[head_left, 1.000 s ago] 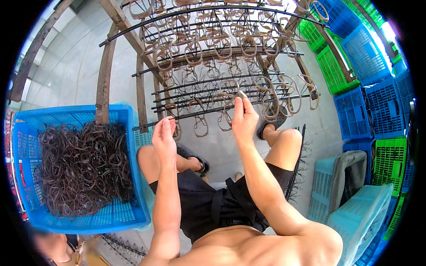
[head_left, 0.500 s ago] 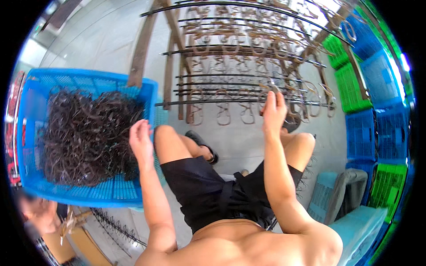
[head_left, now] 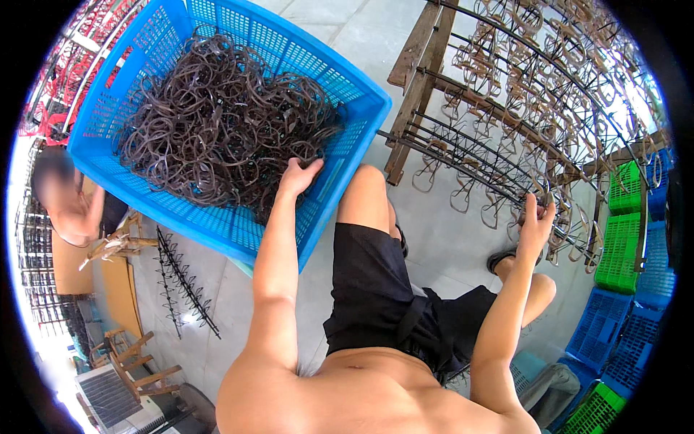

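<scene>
A large blue plastic basket [head_left: 365, 134] sits at my left, with a tangled heap of dark brown, thin looped pieces [head_left: 217, 119] inside. My left hand [head_left: 300, 176] reaches over its near wall to the heap's edge. Thumb and forefinger are spread there; the other fingers are partly hidden. To the right, brown looped pieces [head_left: 463, 192] hang in rows from black rods on a wooden rack [head_left: 412, 108]. At the rack's lower front, my right hand [head_left: 535, 224] is raised, its fingers bent around a brown looped piece among the hanging ones; the exact grip is hard to see.
Green crates [head_left: 618, 249] and blue crates [head_left: 596, 329] are stacked along the right side. Another person [head_left: 72, 206] is at the far left, near a wooden stand. A black spiky rod [head_left: 184, 278] lies on the grey floor. Red items line the upper left.
My view has swung left, so basket and rack appear farther right. My left hand has moved from beside the basket's wall into it, at the heap. My right hand stays by the rack's front.
</scene>
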`<state>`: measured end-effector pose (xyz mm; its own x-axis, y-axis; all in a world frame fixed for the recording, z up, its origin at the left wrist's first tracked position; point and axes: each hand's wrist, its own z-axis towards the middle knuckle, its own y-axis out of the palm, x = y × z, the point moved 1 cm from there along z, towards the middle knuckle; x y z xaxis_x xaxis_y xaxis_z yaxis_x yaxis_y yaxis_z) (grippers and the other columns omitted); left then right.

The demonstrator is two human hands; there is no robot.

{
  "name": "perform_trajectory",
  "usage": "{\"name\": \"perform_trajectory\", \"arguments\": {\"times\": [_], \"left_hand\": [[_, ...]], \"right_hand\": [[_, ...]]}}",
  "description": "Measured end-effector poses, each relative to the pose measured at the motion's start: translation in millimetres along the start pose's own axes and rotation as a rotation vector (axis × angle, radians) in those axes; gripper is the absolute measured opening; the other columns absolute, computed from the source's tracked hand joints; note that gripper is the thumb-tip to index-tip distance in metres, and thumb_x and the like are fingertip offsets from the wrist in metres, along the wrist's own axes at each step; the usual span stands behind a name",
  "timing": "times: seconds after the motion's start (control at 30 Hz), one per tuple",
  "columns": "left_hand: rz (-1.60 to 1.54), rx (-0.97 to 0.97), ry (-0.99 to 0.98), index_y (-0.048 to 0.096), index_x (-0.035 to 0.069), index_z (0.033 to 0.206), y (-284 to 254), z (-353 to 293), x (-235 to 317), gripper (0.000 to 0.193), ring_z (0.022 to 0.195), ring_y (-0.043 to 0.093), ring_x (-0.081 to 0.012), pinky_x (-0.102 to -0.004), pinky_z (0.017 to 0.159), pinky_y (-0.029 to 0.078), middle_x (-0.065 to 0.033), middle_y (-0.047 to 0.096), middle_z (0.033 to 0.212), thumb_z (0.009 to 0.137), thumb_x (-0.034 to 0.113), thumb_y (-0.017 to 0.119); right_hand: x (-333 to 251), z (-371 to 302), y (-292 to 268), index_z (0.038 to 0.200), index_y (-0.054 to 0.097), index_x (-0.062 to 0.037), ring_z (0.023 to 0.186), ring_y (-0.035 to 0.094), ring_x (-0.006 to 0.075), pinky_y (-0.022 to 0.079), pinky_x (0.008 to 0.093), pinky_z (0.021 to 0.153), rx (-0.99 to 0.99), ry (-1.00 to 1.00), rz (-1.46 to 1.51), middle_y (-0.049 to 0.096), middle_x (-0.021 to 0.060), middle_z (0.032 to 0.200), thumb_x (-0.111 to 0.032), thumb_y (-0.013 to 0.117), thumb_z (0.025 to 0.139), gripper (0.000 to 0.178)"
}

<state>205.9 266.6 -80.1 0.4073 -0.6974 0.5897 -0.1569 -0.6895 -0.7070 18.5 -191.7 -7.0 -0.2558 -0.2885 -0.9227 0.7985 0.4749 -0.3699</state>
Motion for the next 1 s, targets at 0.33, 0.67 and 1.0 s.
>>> {"name": "perform_trajectory", "arguments": {"times": [0.33,0.67,1.0], "left_hand": [[0.126,-0.062,0.273,0.061,0.003,0.105,-8,-19,-8,0.040,0.090,0.062,-0.0278,-0.0357,0.078,0.048,-0.0140,0.064,0.098,0.083,0.036,0.062],[-1.306,0.025,0.176,0.062,0.006,0.099,-54,-100,15,0.022,0.079,0.056,-0.0111,-0.0272,0.074,0.045,-0.0006,0.062,0.089,0.089,0.025,0.058],[-0.507,-0.083,0.772,0.061,-0.003,0.109,21,-190,76,0.025,0.106,0.051,-0.0205,-0.0304,0.093,0.038,-0.0123,0.061,0.108,0.090,0.010,0.050]], "right_hand": [[-27,-90,24,0.126,0.036,0.0043,0.112,0.036,0.0375,0.029,0.0457,0.097,-0.004,-0.436,-0.307,0.038,0.0239,0.118,-0.017,0.064,0.081,0.057],[-89,-189,134,0.117,0.048,0.0017,0.075,0.053,0.0114,0.045,0.0238,0.068,-1.096,0.128,0.436,0.056,0.0031,0.086,-0.020,0.051,0.092,0.033],[-85,-160,126,0.120,0.044,-0.0004,0.058,0.044,0.0071,0.038,0.0236,0.051,-0.443,0.107,0.646,0.046,0.0013,0.066,-0.017,0.044,0.096,0.029]]}}
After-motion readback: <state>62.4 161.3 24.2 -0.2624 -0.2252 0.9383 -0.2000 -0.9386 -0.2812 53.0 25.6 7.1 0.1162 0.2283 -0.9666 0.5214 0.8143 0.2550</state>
